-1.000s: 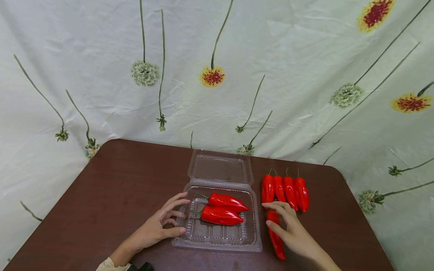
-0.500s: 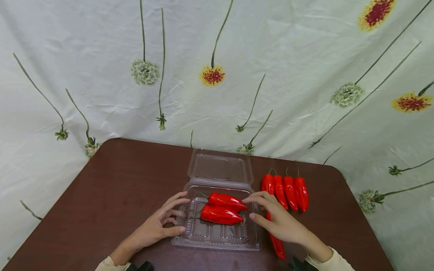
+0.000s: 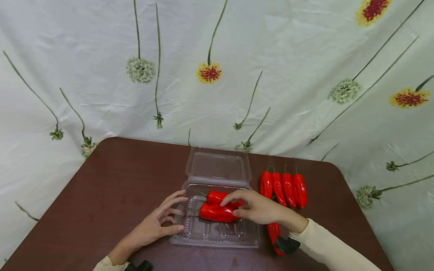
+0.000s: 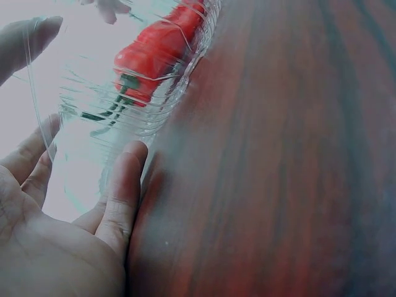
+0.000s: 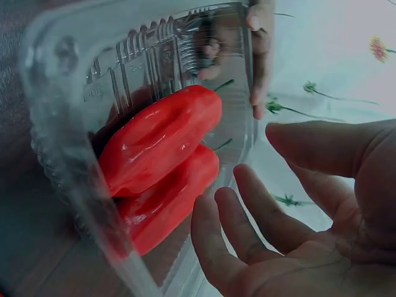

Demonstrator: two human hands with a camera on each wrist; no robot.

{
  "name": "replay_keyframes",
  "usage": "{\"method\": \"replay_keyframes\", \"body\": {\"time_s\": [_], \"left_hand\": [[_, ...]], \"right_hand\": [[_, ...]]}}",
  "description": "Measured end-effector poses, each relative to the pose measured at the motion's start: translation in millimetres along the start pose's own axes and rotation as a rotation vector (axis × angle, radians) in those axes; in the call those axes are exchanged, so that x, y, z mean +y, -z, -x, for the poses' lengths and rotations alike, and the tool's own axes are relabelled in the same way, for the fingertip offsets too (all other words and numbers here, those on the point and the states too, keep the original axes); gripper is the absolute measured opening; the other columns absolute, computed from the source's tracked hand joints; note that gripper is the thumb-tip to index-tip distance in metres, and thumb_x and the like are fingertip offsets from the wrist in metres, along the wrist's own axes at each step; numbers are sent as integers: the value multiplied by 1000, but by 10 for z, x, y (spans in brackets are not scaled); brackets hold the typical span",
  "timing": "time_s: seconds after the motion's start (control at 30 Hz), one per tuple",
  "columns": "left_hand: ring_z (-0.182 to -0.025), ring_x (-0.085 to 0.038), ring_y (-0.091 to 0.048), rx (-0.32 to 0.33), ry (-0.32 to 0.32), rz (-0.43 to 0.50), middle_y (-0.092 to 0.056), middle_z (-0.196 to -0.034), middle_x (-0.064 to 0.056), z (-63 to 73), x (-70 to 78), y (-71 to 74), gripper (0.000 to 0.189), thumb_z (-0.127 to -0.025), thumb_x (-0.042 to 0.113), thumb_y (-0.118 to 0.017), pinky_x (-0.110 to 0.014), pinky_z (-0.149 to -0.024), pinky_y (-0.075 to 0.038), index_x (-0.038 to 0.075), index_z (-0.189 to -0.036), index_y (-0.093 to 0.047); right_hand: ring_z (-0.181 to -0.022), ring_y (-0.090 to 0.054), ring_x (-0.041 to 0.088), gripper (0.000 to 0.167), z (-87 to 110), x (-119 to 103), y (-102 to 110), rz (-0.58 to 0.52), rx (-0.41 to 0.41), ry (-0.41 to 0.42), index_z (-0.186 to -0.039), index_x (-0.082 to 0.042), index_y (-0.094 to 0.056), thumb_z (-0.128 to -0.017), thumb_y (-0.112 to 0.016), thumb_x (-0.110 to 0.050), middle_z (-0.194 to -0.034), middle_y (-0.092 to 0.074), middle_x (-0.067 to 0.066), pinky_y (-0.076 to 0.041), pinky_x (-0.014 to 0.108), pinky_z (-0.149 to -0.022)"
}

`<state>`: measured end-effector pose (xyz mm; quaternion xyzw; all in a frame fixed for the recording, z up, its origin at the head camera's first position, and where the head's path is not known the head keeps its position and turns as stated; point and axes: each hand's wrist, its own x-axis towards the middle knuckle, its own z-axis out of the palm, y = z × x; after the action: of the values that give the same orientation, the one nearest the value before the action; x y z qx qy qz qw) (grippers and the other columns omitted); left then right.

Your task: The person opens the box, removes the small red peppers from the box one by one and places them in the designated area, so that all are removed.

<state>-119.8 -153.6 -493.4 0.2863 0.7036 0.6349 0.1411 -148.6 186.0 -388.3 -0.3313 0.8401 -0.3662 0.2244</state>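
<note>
A clear plastic clamshell box [image 3: 217,236] lies on the table with its lid [image 3: 218,165] folded back. Two red peppers sit in it side by side, the near one [image 3: 217,213] and the far one [image 3: 214,196], green stems to the left. My left hand [image 3: 152,227] rests against the box's left rim with fingers spread; in the left wrist view the thumb [image 4: 124,192] touches its wall. Over the peppers' right ends hovers my right hand [image 3: 261,207], its fingers loosely bent. In the right wrist view a gap shows between that hand [image 5: 303,235] and both peppers.
Several red peppers [image 3: 287,188] lie in a row right of the box, stems pointing away. One more pepper [image 3: 273,231] lies nearer, partly hidden under the right wrist. A flowered cloth [image 3: 291,75] hangs behind the brown table [image 3: 135,177].
My right hand has moved left, from above the loose pepper on the table to above the peppers in the box. The left hand has stayed at the rim. The view has shifted slightly.
</note>
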Motion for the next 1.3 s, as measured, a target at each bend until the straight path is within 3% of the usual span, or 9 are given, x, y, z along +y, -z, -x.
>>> {"method": "replay_keyframes", "body": {"time_s": [0.23, 0.47, 0.73, 1.1, 1.3], "left_hand": [[-119, -26, -58, 3, -5, -4, -10, -166, -12, 3, 7, 3, 67, -94, 0, -65, -29, -84, -50, 3, -153, -33], [-119, -27, -58, 2, 1, -12, -10, -166, -13, -4, 6, 8, 67, -94, 1, -66, -29, -84, -50, 5, -153, -34], [-119, -27, -59, 7, -5, -7, -11, -165, -15, -1, 8, -4, 67, -94, 1, -66, -29, -84, -51, 3, -153, -33], [-118, -25, -59, 13, -31, -12, -12, -165, -14, -12, 8, -7, 68, -93, 0, -67, -28, -84, -51, 1, -152, -34], [-117, -25, -59, 11, -46, -9, -13, -165, -15, -14, -3, -2, 68, -93, 0, -67, -29, -83, -51, 1, -152, -34]], "right_hand": [[-130, -54, 22, 33, -213, -61, -24, 125, -40, -19, -123, -21, -68, -94, -66, -6, -135, -62, -1, -44, 46, -107], [-131, -52, 24, 35, -313, -61, -87, 148, -79, -27, -123, -20, -70, -94, -64, -2, -137, -60, 3, -41, 46, -110], [-135, -48, 23, 38, -332, -42, -169, 211, -156, -30, -127, -16, -67, -93, -63, -1, -139, -59, 5, -38, 42, -113], [-136, -44, 18, 44, -290, -25, -239, 147, -217, -87, -132, -21, -65, -92, -66, 0, -142, -54, -2, -37, 38, -113], [-132, -47, 14, 46, -285, -6, -269, 169, -226, -67, -133, -20, -64, -92, -66, -1, -138, -58, -4, -38, 33, -112]]}}
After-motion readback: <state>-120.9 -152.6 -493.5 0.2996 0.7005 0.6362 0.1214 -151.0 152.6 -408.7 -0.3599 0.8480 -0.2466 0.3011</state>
